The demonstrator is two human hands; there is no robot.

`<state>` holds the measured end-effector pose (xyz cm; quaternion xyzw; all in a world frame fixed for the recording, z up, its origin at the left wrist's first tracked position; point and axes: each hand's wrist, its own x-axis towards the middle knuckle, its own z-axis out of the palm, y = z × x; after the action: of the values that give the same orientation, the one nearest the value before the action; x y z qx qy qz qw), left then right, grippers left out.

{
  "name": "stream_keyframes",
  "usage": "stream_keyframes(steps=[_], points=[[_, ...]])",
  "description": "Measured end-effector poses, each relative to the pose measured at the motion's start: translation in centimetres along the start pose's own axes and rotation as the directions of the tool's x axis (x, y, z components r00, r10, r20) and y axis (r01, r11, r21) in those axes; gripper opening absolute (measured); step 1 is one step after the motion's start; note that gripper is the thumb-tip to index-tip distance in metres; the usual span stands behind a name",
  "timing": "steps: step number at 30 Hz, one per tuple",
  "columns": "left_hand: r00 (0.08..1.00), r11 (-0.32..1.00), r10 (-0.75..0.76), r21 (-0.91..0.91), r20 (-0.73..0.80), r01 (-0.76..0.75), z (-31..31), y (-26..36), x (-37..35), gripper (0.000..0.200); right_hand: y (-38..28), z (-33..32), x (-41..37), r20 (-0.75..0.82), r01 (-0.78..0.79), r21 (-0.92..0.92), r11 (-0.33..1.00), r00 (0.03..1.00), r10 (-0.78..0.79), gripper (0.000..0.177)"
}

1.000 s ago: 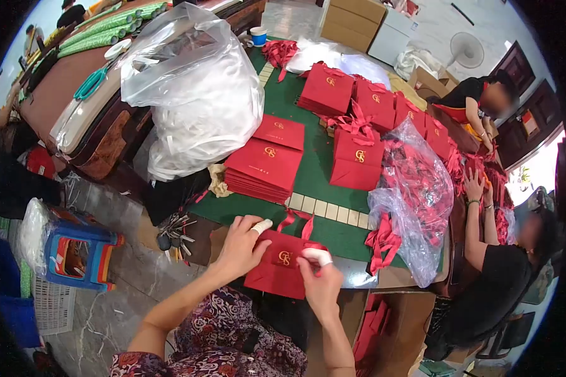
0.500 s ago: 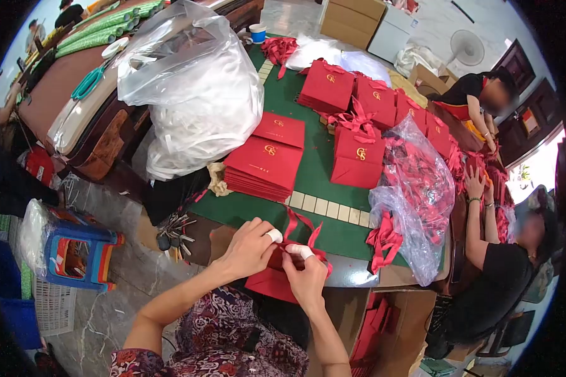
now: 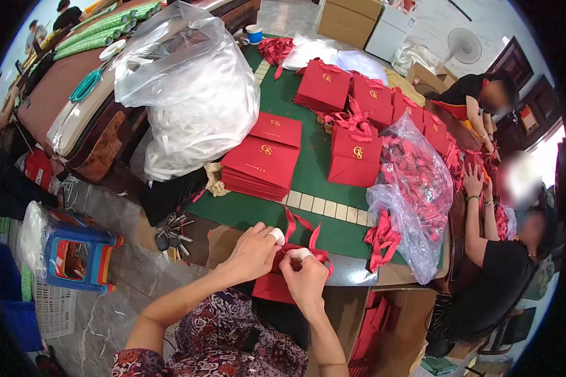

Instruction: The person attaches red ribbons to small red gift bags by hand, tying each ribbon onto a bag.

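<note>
A red paper bag point(image 3: 273, 288) is at the near table edge, between my two hands. Its red ribbon handle point(image 3: 303, 222) loops up from the top, away from me. My left hand point(image 3: 253, 252) has its fingers closed at the bag's left top edge; what they pinch is hidden. My right hand point(image 3: 304, 276) pinches red ribbon at the right side of the top. White wrapping covers a finger on each hand. Beyond my left hand lies a stack of flat red bags point(image 3: 258, 164) with gold lettering.
Finished-looking red bags point(image 3: 353, 157) stand farther back. A clear plastic bag of red ribbons point(image 3: 415, 182) lies right; a big bag of white ribbon point(image 3: 192, 119) sits left. Two co-workers occupy the right side. A cardboard box point(image 3: 415, 314) with red bags is below; stools point(image 3: 75, 251) stand left.
My fingers have shifted slightly at the top of the bag, the left hand moving a little down. The bag's lower part shows slightly farther right. The view has shifted a little.
</note>
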<state>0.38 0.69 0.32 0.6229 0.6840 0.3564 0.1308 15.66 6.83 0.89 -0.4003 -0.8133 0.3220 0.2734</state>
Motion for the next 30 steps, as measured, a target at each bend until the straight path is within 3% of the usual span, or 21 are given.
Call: stream_keyframes(steps=[5,7,14,17,19,24,26,30], points=[[1.000,1.000,-0.024,-0.007,-0.016,0.023,0.3,0.4,-0.2,0.010,-0.2,-0.2,0.2,0.029,-0.089,0.006,0.996,0.996,0.089,0.014],[0.999,0.991,-0.029,0.133,0.014,0.027,0.2,1.3,-0.2,0.009,-0.4,-0.2,0.3,0.030,-0.096,-0.007,0.995,0.995,0.096,0.014],[1.000,0.978,-0.003,0.210,0.010,0.001,0.9,2.0,-1.0,0.011,-0.9,0.0,0.2,0.020,-0.129,-0.032,0.991,0.991,0.129,0.016],[0.999,0.989,-0.029,0.145,-0.032,0.033,1.1,2.1,-0.9,0.012,-0.5,0.6,0.0,-0.065,-0.070,-0.024,0.997,0.996,0.069,0.015],[0.991,0.990,-0.130,-0.056,-0.034,0.128,0.6,2.1,-0.7,0.010,-0.2,0.7,-0.4,-0.078,-0.077,0.017,0.997,0.994,0.078,0.015],[0.992,0.987,-0.122,-0.105,0.037,0.125,-0.2,1.6,-0.8,0.010,-0.4,0.3,-0.7,-0.108,-0.094,0.059,0.994,0.989,0.100,0.014],[0.989,0.989,-0.133,-0.055,0.071,0.137,-0.6,1.7,-0.6,0.007,-0.3,0.6,-0.7,-0.038,0.035,0.022,0.999,0.999,-0.034,0.014],[0.992,0.986,-0.120,-0.115,0.038,0.123,-0.8,0.4,-0.5,0.010,-0.4,-0.1,-0.2,-0.015,0.087,0.083,0.993,0.996,-0.086,0.016]])
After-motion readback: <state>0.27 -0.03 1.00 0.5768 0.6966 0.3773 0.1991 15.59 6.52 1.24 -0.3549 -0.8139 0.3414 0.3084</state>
